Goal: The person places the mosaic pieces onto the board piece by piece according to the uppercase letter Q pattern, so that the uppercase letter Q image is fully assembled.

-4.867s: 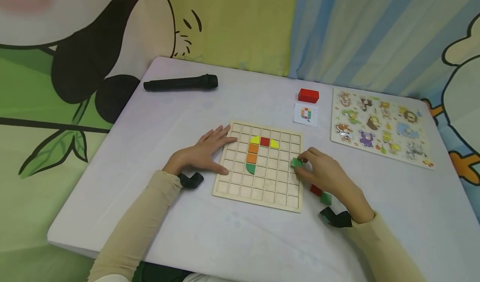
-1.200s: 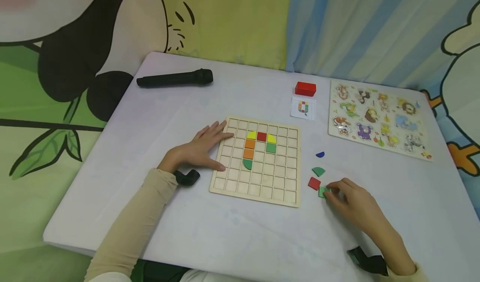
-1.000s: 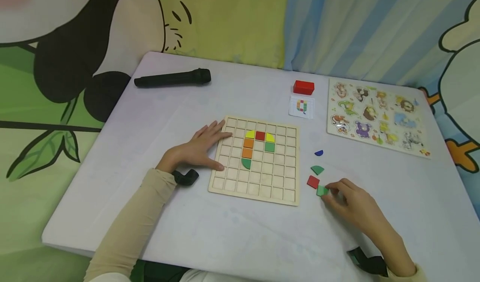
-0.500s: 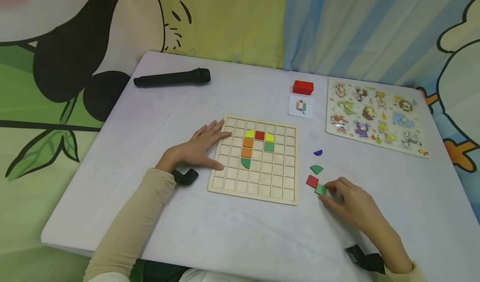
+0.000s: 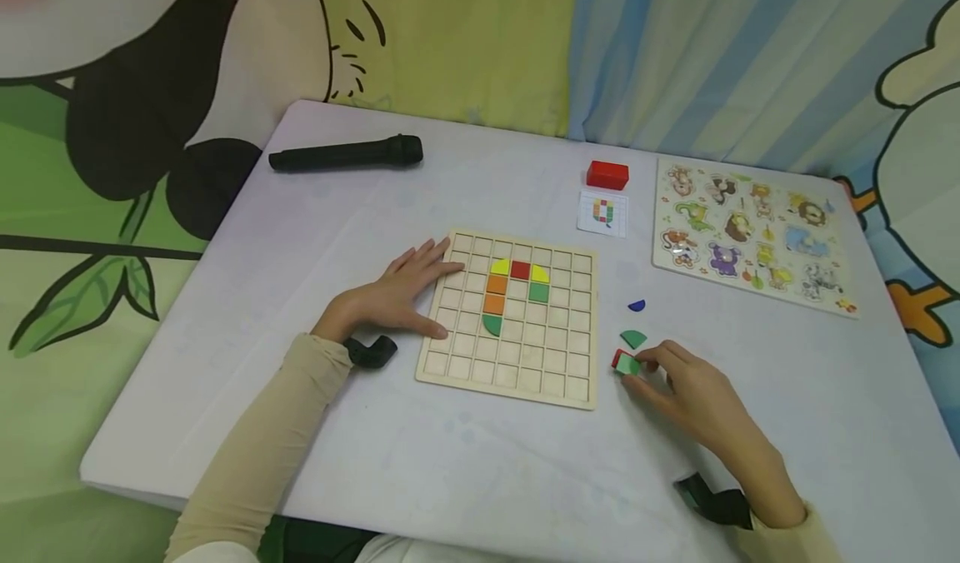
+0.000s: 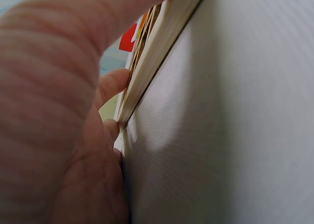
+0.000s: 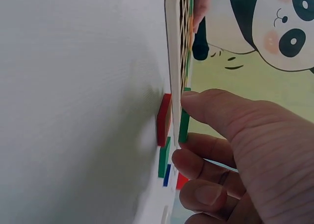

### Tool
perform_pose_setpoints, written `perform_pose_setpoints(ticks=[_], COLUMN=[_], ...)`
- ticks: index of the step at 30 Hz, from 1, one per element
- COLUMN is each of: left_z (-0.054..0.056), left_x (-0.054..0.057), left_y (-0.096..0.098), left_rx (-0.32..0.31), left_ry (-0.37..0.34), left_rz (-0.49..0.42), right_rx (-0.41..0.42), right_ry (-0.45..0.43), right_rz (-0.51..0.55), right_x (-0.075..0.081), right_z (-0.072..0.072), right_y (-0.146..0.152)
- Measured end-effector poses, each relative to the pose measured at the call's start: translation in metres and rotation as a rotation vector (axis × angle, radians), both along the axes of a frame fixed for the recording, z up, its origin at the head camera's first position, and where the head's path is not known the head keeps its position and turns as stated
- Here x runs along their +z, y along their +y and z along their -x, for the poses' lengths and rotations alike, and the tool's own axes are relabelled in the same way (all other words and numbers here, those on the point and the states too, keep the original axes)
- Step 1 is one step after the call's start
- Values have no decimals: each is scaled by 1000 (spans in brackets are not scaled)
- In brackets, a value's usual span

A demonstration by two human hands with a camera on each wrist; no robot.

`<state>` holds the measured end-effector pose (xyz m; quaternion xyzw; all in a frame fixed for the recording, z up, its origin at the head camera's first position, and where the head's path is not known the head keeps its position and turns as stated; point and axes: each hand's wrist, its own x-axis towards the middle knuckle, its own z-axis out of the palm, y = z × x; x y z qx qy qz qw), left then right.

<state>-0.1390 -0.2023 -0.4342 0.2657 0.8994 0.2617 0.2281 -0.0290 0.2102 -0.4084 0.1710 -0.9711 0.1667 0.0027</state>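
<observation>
My right hand [image 5: 690, 392] pinches a green square tile [image 5: 627, 365] between thumb and index finger. In the right wrist view that tile stands off the table, over a red square tile [image 7: 165, 120] that lies flat. A green quarter-circle tile [image 5: 633, 339] and a blue half-circle tile [image 5: 637, 305] lie just beyond. My left hand [image 5: 393, 296] is spread flat at the left edge of the wooden grid board [image 5: 517, 386], thumb and fingertips on its rim. Set in the board are yellow quarter-circles, a red square [image 5: 520, 270], two orange squares [image 5: 494, 305], a green square and a green quarter-circle.
Behind the board lie a pattern card [image 5: 602, 214] and a red block [image 5: 607, 175]. An animal puzzle board [image 5: 753, 238] is at the back right, a black microphone [image 5: 347, 154] at the back left. A curtain hangs along the far table edge.
A green square tile was placed on the board below the right yellow piece. The right hand then picked up another green square and moved it left over the red tile. Left hand stayed put.
</observation>
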Motion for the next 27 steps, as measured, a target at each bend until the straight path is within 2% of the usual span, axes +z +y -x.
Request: perform_pose_setpoints(ticks=[8, 12, 20, 27], left_z=[0, -1, 0, -1], left_x=[-1, 0, 2, 2], left_y=[1, 0, -1, 0], left_rx=[6, 2, 3, -3], left_ry=[3, 15, 13, 9], left_rz=[-4, -11, -2, -7], right_rx=[89, 84, 78, 144], right_ry=[76, 35, -105, -95], right_rz=[26, 9, 17, -3], right_x=[0, 2, 4, 3], right_z=[13, 19, 32, 45], right_y=[-14, -20, -41, -59])
